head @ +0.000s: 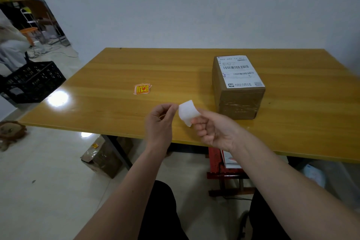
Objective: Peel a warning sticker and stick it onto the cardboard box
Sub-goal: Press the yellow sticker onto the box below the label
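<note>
While the right hand (212, 128) grip pinches a curled white sticker (187, 112), the left hand (160, 121) pinches beside it.

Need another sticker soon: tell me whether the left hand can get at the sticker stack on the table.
Probably yes. The sticker stack lies in the open on the table, just beyond the left hand, with nothing between. That hand would first have to let go of the white sheet.

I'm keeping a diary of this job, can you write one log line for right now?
stage: peeling | right hand: holds white sticker sheet | left hand: pinching its edge | cardboard box: on table, no warning sticker seen
</note>
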{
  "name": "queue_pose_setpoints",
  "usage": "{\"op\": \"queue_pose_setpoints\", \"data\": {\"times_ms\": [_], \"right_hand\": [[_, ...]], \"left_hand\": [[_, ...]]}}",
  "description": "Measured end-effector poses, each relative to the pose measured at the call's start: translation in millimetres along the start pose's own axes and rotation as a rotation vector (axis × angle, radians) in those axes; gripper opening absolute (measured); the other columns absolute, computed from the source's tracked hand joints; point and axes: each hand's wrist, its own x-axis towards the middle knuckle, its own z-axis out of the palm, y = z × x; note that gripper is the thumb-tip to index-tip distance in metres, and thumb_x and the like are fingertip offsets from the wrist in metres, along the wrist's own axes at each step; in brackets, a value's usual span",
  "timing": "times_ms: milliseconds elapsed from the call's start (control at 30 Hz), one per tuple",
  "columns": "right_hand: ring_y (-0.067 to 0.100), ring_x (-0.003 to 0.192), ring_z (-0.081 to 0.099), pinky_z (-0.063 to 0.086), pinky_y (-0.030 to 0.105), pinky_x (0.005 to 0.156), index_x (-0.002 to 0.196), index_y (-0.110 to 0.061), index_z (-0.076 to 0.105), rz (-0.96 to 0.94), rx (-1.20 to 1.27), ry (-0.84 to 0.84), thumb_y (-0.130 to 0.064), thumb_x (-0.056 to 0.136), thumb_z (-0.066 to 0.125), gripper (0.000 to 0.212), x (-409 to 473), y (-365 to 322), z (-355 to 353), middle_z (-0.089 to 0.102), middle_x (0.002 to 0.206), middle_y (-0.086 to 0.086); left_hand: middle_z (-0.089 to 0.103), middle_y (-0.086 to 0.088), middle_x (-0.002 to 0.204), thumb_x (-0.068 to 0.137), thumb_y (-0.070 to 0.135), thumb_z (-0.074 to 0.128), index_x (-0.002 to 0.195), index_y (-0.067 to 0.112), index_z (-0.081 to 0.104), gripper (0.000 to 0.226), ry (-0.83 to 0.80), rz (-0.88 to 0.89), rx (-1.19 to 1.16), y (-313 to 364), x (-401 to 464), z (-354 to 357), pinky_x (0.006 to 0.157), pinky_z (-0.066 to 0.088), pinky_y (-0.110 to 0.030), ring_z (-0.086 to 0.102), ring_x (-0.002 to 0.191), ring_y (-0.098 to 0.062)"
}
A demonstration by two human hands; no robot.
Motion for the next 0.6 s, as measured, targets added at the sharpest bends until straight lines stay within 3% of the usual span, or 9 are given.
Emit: {"op": "queue_pose_setpoints", "data": {"times_ms": [100,200,300,367,433,600], "right_hand": [[0.004,0.041,0.044,0.029,0.013,0.031,0.072,-0.007,0.067,-0.053,0.102,-0.047,-0.030,0.065,0.072,0.024,-3.9,0.2,-3.1,0.056,0.051,-0.002],[0.005,0.044,0.047,0.030,0.013,0.033,0.071,-0.007,0.070,-0.082,0.106,-0.092,-0.024,0.068,0.071,0.018,-7.2,0.4,-3.6,0.058,0.054,-0.001],[0.005,0.043,0.047,0.032,0.013,0.033,0.067,-0.008,0.071,-0.128,0.073,-0.032,-0.018,0.077,0.069,0.014,-7.8,1.3,-1.0,0.058,0.053,-0.001],[0.006,0.042,0.047,0.033,0.015,0.033,0.070,-0.008,0.066,-0.191,0.069,0.062,-0.013,0.078,0.070,0.011,-6.8,2.3,-2.0,0.057,0.053,-0.001],[0.006,0.043,0.045,0.033,0.016,0.034,0.069,-0.009,0.064,-0.274,0.014,0.153,-0.011,0.078,0.071,0.012,-6.6,2.7,-4.7,0.055,0.055,0.000],[0.005,0.044,0.042,0.035,0.016,0.040,0.068,-0.014,0.066,-0.467,-0.351,0.274,-0.013,0.082,0.068,0.014,-10.9,2.6,-9.9,0.050,0.053,-0.002]], "left_hand": [[0.065,0.002,0.075,0.085,0.009,0.064,0.090,-0.003,0.069,0.013,-0.009,-0.006,-0.021,2.8,-2.1,1.7,0.061,0.044,-0.005,0.056,0.061,0.008],[0.066,0.002,0.075,0.085,0.010,0.065,0.090,0.001,0.070,0.011,-0.006,-0.035,-0.048,6.0,-3.9,2.4,0.064,0.046,-0.007,0.058,0.063,0.007],[0.067,0.004,0.077,0.089,0.016,0.061,0.092,0.007,0.071,0.014,-0.027,-0.078,-0.071,9.7,-6.3,1.0,0.069,0.048,-0.010,0.060,0.069,0.005],[0.070,0.001,0.085,0.093,0.023,0.054,0.093,0.013,0.072,0.020,-0.095,-0.128,-0.082,11.4,-8.4,-0.6,0.081,0.049,-0.021,0.063,0.085,-0.005],[0.071,0.002,0.094,0.095,0.029,0.049,0.093,0.018,0.071,0.025,-0.145,-0.178,-0.080,13.2,-9.3,-3.1,0.086,0.049,-0.028,0.063,0.095,-0.013],[0.071,0.012,0.094,0.090,0.025,0.057,0.091,0.026,0.072,0.015,-0.200,-0.183,0.009,16.4,-0.6,-9.0,0.081,0.048,-0.023,0.063,0.084,0.003]]}}
